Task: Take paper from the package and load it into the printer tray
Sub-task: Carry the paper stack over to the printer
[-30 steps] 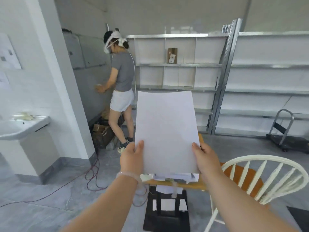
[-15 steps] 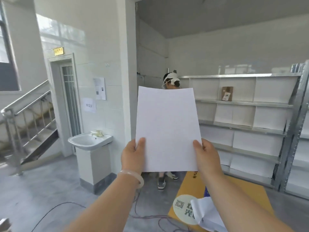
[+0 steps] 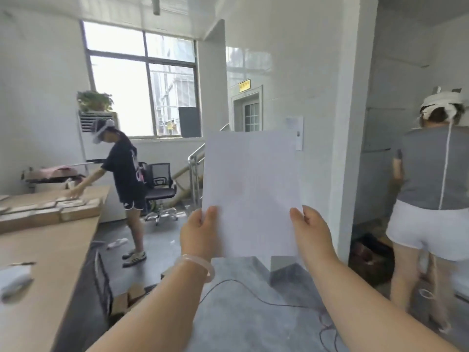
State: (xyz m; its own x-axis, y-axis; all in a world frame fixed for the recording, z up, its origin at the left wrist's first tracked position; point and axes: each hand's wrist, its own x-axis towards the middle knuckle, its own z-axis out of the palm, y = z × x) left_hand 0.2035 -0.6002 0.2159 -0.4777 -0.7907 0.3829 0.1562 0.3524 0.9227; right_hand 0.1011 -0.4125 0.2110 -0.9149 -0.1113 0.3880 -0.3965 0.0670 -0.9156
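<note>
A white sheaf of paper (image 3: 251, 189) stands upright in front of me at chest height, held by its lower corners. My left hand (image 3: 200, 232), with a pale bangle at the wrist, pinches the lower left corner. My right hand (image 3: 312, 232) pinches the lower right corner. Neither the paper package nor the printer tray is in view.
A long wooden table (image 3: 48, 252) with flat cardboard boxes (image 3: 50, 212) runs along the left. A person in a black shirt (image 3: 124, 181) leans over it, an office chair (image 3: 160, 189) behind. A person in a grey shirt (image 3: 431, 196) stands at right past a white pillar (image 3: 347, 148). A cable (image 3: 266, 301) crosses the floor.
My view has swung left, from the shelves and sink to the window, table and second person. The paper stays upright in both hands, unchanged in my grip.
</note>
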